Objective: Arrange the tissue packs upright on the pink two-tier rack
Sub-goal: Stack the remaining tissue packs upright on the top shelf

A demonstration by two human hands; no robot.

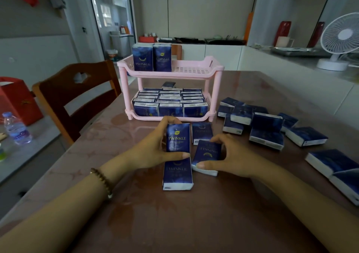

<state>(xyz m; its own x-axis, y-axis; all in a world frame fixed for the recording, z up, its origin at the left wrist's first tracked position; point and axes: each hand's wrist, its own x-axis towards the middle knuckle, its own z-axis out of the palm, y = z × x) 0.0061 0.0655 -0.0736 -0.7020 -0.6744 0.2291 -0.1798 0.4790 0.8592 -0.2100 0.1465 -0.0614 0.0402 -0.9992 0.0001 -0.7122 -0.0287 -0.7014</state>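
The pink two-tier rack (214,72) stands at the table's middle. Its lower tier is packed with several upright blue tissue packs (169,102); two upright packs (152,59) stand at the left of the upper tier. My left hand (153,147) grips one blue pack (178,137) upright, just in front of the rack. My right hand (231,153) pinches another pack (207,156) that is tilted on the table. One pack (177,175) lies flat below the left hand, and another (202,132) lies between the hands and the rack.
A heap of loose packs (266,124) lies right of the rack, with more (334,165) at the table's right edge. A wooden chair (77,95) stands at the left, beside a water bottle (16,128) and a red bag (17,101). A white fan (340,40) sits on the counter.
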